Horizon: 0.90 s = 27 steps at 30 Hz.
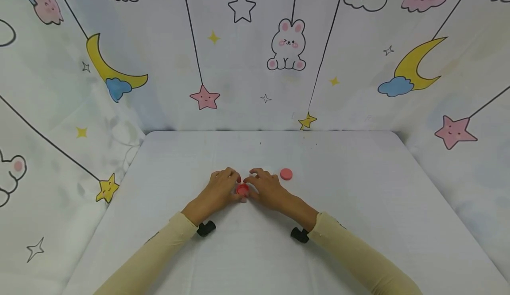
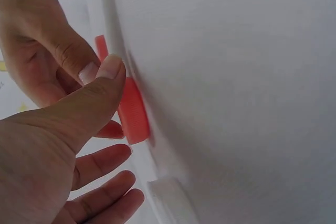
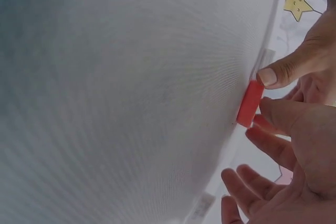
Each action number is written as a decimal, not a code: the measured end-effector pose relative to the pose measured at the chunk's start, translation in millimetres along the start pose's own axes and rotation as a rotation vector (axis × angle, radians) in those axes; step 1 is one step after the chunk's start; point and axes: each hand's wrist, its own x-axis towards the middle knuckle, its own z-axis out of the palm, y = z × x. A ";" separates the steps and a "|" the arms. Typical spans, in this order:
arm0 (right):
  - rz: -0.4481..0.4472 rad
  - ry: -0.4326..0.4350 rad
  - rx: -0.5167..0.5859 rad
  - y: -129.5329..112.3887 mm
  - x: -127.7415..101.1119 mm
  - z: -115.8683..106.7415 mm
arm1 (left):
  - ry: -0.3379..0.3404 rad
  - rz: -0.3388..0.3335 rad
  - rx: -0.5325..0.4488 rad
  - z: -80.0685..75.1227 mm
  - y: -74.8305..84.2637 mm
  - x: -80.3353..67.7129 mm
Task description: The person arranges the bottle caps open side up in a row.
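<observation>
In the head view a round red cap (image 1: 242, 189) lies on the white table between the two hands, its raised rim showing. The left wrist view shows fine ridges on the side of this red cap (image 2: 135, 114). My left hand (image 1: 223, 186) pinches it from the left, thumb at its near edge and index finger behind. From the other side my right hand (image 1: 268, 189) holds it between thumb and index finger. The other fingers of both hands are loosely bent and off the cap. A second red cap (image 1: 286, 174) lies just beyond the right hand.
A pale ridged piece (image 2: 170, 200) stands on the table near the left hand in the left wrist view. Black wrist cameras (image 1: 206, 228) sit under both wrists. Printed cloth walls (image 1: 247, 65) enclose the table's back and sides.
</observation>
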 end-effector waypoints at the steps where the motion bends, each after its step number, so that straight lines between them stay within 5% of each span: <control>1: 0.007 0.000 0.003 -0.6 -0.2 -0.5 | -0.002 -0.002 -0.007 -1.3 -0.1 0.1; 12: 0.060 0.060 0.056 13.2 1.3 -20.0 | -0.047 -0.010 -0.078 -14.9 6.3 17.3; 27: 0.175 0.051 -0.022 49.9 -4.2 -36.7 | -0.159 -0.002 0.083 -13.7 28.4 73.0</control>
